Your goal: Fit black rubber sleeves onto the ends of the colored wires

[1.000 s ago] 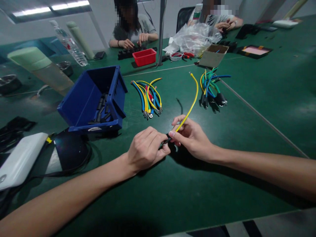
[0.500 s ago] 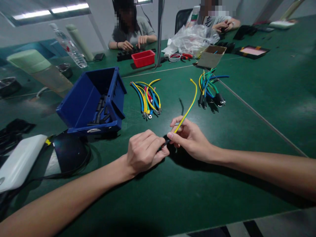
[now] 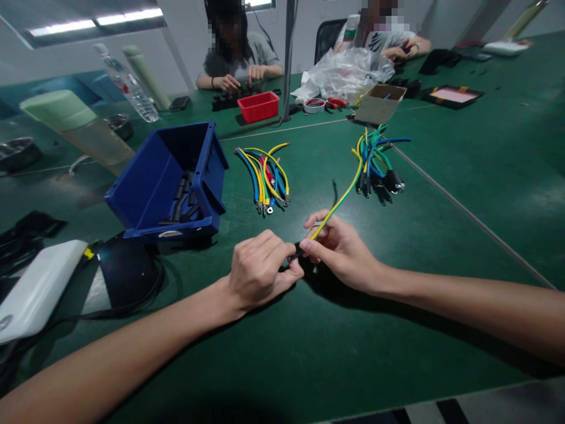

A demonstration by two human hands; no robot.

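My left hand (image 3: 262, 268) is closed, its thumb and forefinger pinching at a short black sleeve (image 3: 298, 249). From the other side, the fingers of my right hand (image 3: 346, 253) grip a yellow-and-green wire (image 3: 339, 202) close to that sleeve. The wire curves up and away, its far end overlapping in view a bundle of wires (image 3: 375, 154) whose ends carry black sleeves. Another bundle of yellow, blue and red wires (image 3: 263, 176) with bare ring terminals lies beyond my left hand. My fingers partly hide the sleeve and the wire's near end.
To the left, a blue bin (image 3: 139, 191) contains several black sleeves. A white device (image 3: 42, 288) and a dark rounded object (image 3: 132, 274) lie nearer me. Across the green table (image 3: 282, 365) are a red tray (image 3: 259, 108), a cardboard box (image 3: 379, 105) and two people.
The wire's free end has swung right and now reaches the right-hand bundle in view. Both hands keep their hold, and the whole view has shifted slightly.
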